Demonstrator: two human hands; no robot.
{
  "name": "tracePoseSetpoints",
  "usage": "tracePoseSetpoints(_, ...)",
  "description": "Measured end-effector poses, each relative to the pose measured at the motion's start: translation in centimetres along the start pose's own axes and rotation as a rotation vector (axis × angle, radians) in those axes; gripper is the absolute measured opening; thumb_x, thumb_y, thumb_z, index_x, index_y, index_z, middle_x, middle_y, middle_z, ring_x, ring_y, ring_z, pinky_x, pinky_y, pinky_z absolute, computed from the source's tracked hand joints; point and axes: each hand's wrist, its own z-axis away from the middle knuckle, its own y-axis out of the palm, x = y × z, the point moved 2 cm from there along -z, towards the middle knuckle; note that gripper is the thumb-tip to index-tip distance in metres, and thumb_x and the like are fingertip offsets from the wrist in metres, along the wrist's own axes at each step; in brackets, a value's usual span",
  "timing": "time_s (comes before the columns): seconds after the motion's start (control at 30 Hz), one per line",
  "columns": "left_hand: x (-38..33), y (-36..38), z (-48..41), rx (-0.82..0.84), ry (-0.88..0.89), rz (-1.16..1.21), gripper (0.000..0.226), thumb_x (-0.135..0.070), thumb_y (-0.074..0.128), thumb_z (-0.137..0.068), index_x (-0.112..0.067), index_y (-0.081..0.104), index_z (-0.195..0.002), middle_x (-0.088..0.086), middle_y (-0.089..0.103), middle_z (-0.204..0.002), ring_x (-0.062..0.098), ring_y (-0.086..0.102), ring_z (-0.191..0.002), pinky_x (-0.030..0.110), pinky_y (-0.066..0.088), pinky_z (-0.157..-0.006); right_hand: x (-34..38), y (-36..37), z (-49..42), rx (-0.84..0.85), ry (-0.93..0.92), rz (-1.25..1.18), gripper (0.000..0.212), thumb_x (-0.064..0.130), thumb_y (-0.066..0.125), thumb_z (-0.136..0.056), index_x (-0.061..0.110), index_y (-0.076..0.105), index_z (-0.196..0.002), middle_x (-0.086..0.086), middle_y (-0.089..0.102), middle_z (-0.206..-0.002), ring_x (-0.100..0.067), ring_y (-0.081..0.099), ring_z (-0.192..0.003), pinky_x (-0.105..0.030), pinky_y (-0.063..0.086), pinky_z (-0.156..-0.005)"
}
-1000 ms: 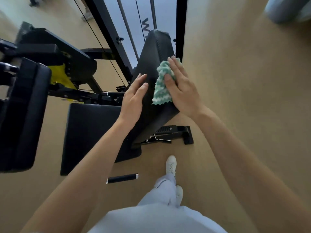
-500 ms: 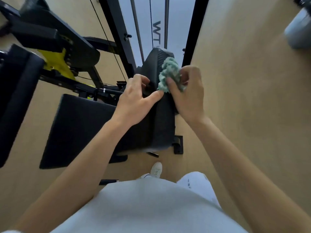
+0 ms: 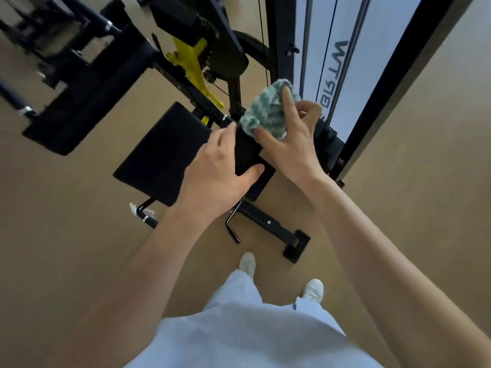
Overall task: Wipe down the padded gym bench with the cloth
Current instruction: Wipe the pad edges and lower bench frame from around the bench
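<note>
Left hand [image 3: 220, 166] grips the back pad [image 3: 248, 154] steady; right hand [image 3: 295, 147], at 1 o'clock, pinches the bunched cloth [image 3: 265, 110]: flatten it for fuller contact.

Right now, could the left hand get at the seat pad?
Probably yes. The left hand holds the back pad, and the seat pad lies right beside it, its top bare, nothing between them. It would have to let go first.
</note>
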Motion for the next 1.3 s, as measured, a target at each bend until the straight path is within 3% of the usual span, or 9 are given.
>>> tracePoseSetpoints(0.2, -2.2, 0.5, -1.9, -0.191, -0.049, 0.139, 0.067, -0.055, 0.058, -0.096, -0.021, 0.044, -0.152, 0.002, 0.053, -0.146, 0.02, 0.052, -0.134, 0.042, 0.05, -0.104, -1.8, -1.4, -2.9, 0.012, 0.052, -0.16, 0.08, 0.045, 0.065, -0.088, 0.028, 0.03, -0.158, 0.002, 0.042, -0.13, -0.021, 0.043, -0.131, -0.047, 0.042, -0.113)
tracePoseSetpoints(0.43, -4.1, 1.4, -6.8, -0.447, 0.028, 0.162, 0.022, -0.037, 0.065, -0.097, -0.017, 0.07, -0.103, -0.002, 0.067, -0.105, 0.019, 0.062, -0.099, 0.035, 0.053, -0.078, -3.1, -4.0, -2.6, 0.08, -0.042, -0.206, 0.125, 0.033, 0.091, -0.071, 0.025, 0.007, -0.162, -0.005, 0.027, -0.151, -0.013, 0.056, -0.125, -0.019, 0.056, -0.089)
tracePoseSetpoints(0.5, -4.5, 1.5, -7.3, -0.464, 0.052, 0.234, 0.027, -0.041, 0.062, -0.099, -0.015, 0.068, -0.1, -0.006, 0.066, -0.095, 0.015, 0.061, -0.092, 0.028, 0.049, -0.072, -3.6, -4.7, -2.3, -0.026, 0.073, -0.275, 0.111, 0.035, 0.088, -0.074, 0.028, 0.017, -0.159, -0.003, 0.034, -0.148, -0.011, 0.064, -0.115, -0.026, 0.058, -0.09)
tracePoseSetpoints(0.6, -6.2, 1.2, -8.6, -0.439, 0.052, 0.362, 0.027, -0.044, 0.06, -0.101, -0.018, 0.063, -0.097, -0.018, 0.061, -0.079, 0.001, 0.064, -0.073, 0.018, 0.053, -0.06, -4.3, -5.7, -1.5, -0.183, 0.349, -0.444, 0.053, 0.028, 0.08, -0.084, 0.02, 0.054, -0.13, -0.009, 0.057, -0.118, -0.018, 0.069, -0.096, -0.042, 0.059, -0.09)
tracePoseSetpoints(0.67, -8.3, 1.7, -10.0, -0.433, 0.054, 0.377, 0.024, -0.046, 0.061, -0.099, -0.023, 0.06, -0.094, -0.022, 0.057, -0.073, -0.003, 0.064, -0.068, 0.015, 0.052, -0.058, -4.2, -6.1, -1.4, 0.014, 0.416, -0.665, 0.034, 0.03, 0.069, -0.094, 0.008, 0.064, -0.12, -0.022, 0.067, -0.112, -0.028, 0.068, -0.098, -0.048, 0.056, -0.097)
tracePoseSetpoints(0.83, -12.5, 5.8, -12.3, -0.331, 0.026, 0.267, 0.035, -0.053, 0.064, -0.094, -0.02, 0.074, -0.093, -0.012, 0.071, -0.078, 0.006, 0.069, -0.072, 0.033, 0.059, -0.066, -5.9, -8.5, -5.1, 0.49, 0.698, -1.183, 0.082, 0.071, 0.03, -0.098, 0.008, 0.048, -0.147, -0.014, 0.06, -0.13, -0.027, 0.058, -0.12, -0.042, 0.044, -0.109)
tracePoseSetpoints(0.93, -14.4, 9.2, -12.3, -0.295, -0.1, 0.249, 0.031, -0.051, 0.063, -0.094, -0.024, 0.077, -0.092, -0.009, 0.076, -0.081, 0.009, 0.069, -0.072, 0.038, 0.057, -0.067, -8.8, -9.5, -8.1, 0.569, 0.857, -1.176, 0.069, 0.059, 0.046, -0.099, 0.011, 0.045, -0.149, -0.011, 0.061, -0.128, -0.029, 0.056, -0.125, -0.047, 0.037, -0.118)
tracePoseSetpoints(1.1, -15.4, 14.7, -11.2, -0.26, -0.427, 0.419, 0.024, -0.045, 0.064, -0.095, -0.026, 0.077, -0.102, -0.011, 0.076, -0.087, 0.004, 0.068, -0.078, 0.028, 0.055, -0.075, -13.8, -9.2, -11.3, 0.583, 1.015, -0.86, 0.05, 0.043, 0.046, -0.105, 0.004, 0.058, -0.135, -0.012, 0.071, -0.123, -0.027, 0.068, -0.114, -0.042, 0.052, -0.103)
tracePoseSetpoints(1.3, -11.1, 20.9, -4.5, -0.876, -1.386, 1.124, 0.039, -0.04, 0.08, -0.083, -0.021, 0.051, -0.102, -0.006, 0.058, -0.091, 0.012, 0.06, -0.082, 0.037, 0.052, -0.087, -13.1, -6.1, -13.2, 0.781, 0.805, -0.613, 0.044, 0.047, 0.052, -0.102, 0.012, 0.061, -0.128, 0.002, 0.07, -0.107, -0.01, 0.071, -0.093, -0.031, 0.055, -0.09)
